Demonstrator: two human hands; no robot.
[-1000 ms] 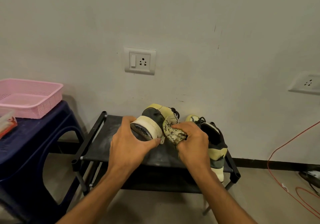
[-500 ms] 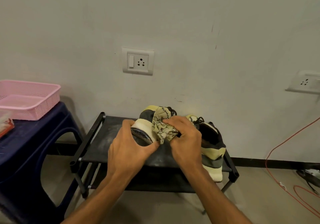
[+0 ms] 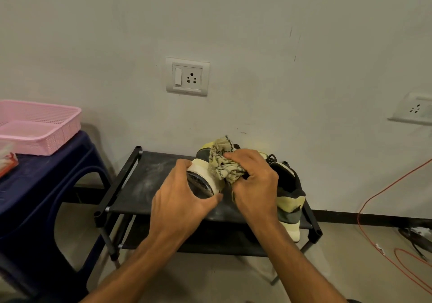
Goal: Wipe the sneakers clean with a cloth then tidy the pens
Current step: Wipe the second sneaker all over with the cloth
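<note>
Gripping one sneaker (image 3: pixel 201 165) by the end of its sole, the left hand (image 3: pixel 184 199) holds it tipped up over the black shoe rack (image 3: pixel 145 185). Its thumb and digits curl round the cream midsole, and the dark tread faces the camera. The right hand (image 3: pixel 254 183) is clenched round a bunched, patterned cloth (image 3: pixel 222 162) and presses it against the upper of that sneaker, close beside the left hand.

The second sneaker (image 3: pixel 289 199) lies on the rack just behind the right hand, with its pale sole end hanging over the front edge.

The held shoe looks light. Its rubber sole is probably the stiffest part and so the best place to hold, while the soft upper would likely give under the cloth and needs bracing from the other side. The cloth is limp and only wipes well when wadded tight. The overhanging shoe could be knocked off by a careless elbow.

No pens can be made out. A pink basket (image 3: pixel 39 127) sits on a blue stool (image 3: pixel 46 174) at the left.
</note>
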